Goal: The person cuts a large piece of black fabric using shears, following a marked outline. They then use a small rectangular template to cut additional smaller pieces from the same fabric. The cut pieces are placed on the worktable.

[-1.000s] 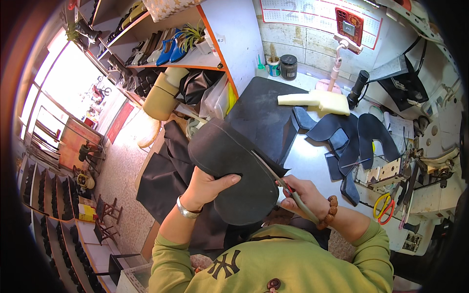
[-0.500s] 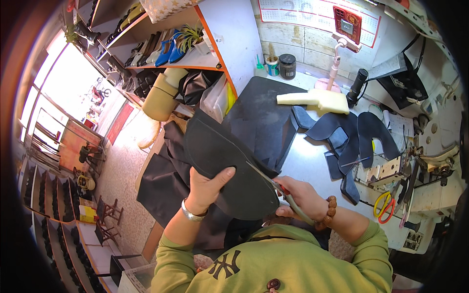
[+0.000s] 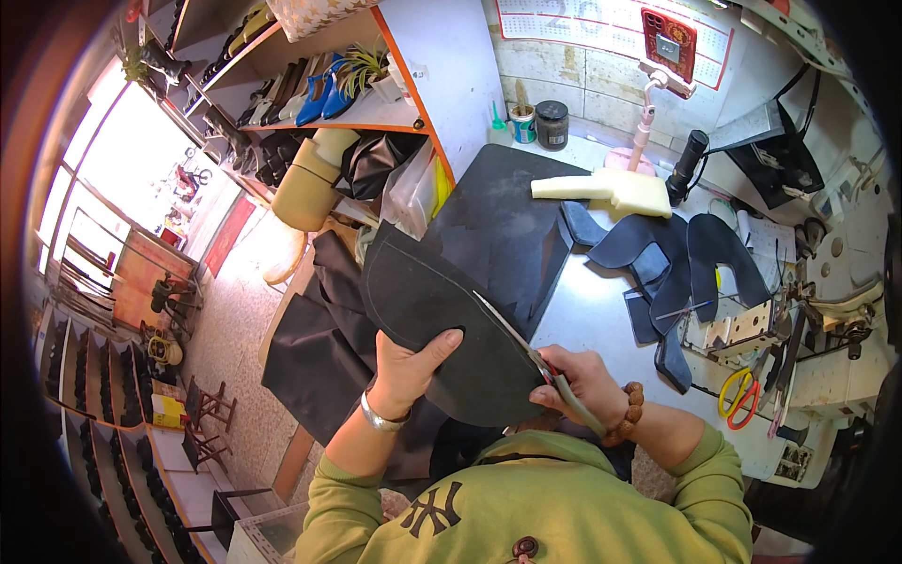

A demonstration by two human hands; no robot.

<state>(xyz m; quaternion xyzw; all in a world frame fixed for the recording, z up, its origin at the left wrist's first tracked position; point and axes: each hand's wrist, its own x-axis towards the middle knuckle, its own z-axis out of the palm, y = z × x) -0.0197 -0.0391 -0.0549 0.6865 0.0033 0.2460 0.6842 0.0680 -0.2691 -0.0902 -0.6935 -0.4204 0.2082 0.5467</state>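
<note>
A curved black sheet (image 3: pixel 427 291), like leather or thin foam, is tilted up in front of me. A pale line runs along its upper edge. My left hand (image 3: pixel 406 371) grips it from the left, thumb on top and the other fingers hidden underneath. My right hand (image 3: pixel 584 383) is closed round the handles of a pair of scissors (image 3: pixel 514 340). The blades lie along the sheet's right edge, pointing up and left; part of them is hidden by the sheet. Below and left, loose black material (image 3: pixel 315 352) hangs in folds.
On the white worktable (image 3: pixel 587 324) lie a dark mat (image 3: pixel 503 193), a cream foam piece (image 3: pixel 629 193) and several dark cut pieces (image 3: pixel 648 249). Yellow-and-red-handled scissors (image 3: pixel 739 393) are at the right. A pink phone stand (image 3: pixel 639 141) and jars (image 3: pixel 552 127) stand behind. A shoe shelf (image 3: pixel 385 122) rises at far left.
My left hand and the black sheet have shifted slightly right and down. The scissors' blade tip now shows farther up along the sheet's edge.
</note>
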